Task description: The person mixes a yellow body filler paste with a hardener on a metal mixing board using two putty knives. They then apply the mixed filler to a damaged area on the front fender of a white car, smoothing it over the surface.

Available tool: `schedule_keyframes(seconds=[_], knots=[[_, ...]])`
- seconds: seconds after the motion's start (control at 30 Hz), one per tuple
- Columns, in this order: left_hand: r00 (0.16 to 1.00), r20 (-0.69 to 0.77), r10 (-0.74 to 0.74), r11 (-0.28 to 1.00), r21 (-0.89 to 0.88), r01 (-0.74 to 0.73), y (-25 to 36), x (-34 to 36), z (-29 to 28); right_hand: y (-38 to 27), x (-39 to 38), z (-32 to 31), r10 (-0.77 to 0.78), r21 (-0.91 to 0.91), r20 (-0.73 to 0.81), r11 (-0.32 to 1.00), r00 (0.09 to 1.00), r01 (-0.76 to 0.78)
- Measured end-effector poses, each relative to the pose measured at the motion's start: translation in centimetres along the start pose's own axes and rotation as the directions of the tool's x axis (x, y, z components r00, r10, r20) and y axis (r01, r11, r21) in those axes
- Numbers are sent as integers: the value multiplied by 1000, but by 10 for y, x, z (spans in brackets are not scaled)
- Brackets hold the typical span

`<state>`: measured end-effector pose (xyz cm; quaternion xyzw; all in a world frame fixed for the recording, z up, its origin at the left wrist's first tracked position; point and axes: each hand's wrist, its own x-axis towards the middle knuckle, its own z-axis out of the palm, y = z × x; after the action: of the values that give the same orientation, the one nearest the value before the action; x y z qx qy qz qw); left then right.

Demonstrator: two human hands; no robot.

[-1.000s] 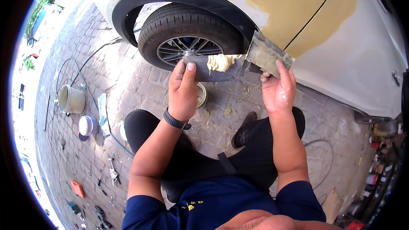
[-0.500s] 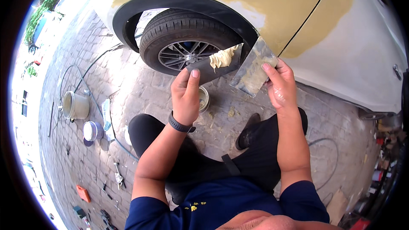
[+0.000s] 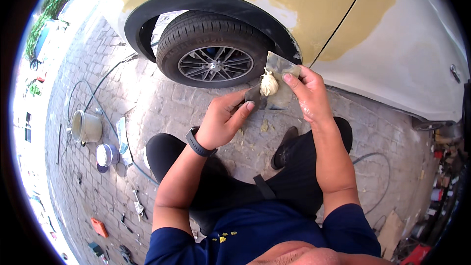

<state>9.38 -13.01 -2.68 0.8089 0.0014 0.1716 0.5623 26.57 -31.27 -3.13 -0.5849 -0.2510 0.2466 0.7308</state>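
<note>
My left hand pinches a dark flat putty spreader between thumb and fingers. Held in my right hand is a thin greyish putty spreader, smeared with cream residue, its thumb on the face. The two spreaders meet in front of my knees. Where they come together sits a thick lump of cream putty; which blade bears it I cannot tell. Beyond them stands a light car whose body panel is coated in yellowish filler around the black wheel arch.
The car's wheel is just beyond my hands. To the left on the paving stand a dirty bucket and a white tub, with a hose beside them. Tools and an orange case lie lower left. Clutter lines the right side.
My left hand has lowered and turned, and my right hand has shifted slightly left and down. The blades now overlap, and the spread-out putty has become a compact lump.
</note>
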Motion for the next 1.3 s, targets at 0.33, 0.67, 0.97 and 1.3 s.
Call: schedule_keyframes(seconds=[0.33,0.67,0.97,1.3], knots=[[959,-157,-238,915,-368,167,-9,2,10,-15,-15,-7,-610,-247,-42,774,791,583],[911,-351,-215,887,-460,32,-17,2,-6,-23,-8,-8,-388,-578,387,605,837,548],[913,-366,-181,965,-246,93,-27,-1,8,-13,-18,-1,-515,-410,62,768,855,493],[928,-241,-283,503,-861,-70,-29,6,4,-2,1,-3,-230,243,-290,921,929,303]])
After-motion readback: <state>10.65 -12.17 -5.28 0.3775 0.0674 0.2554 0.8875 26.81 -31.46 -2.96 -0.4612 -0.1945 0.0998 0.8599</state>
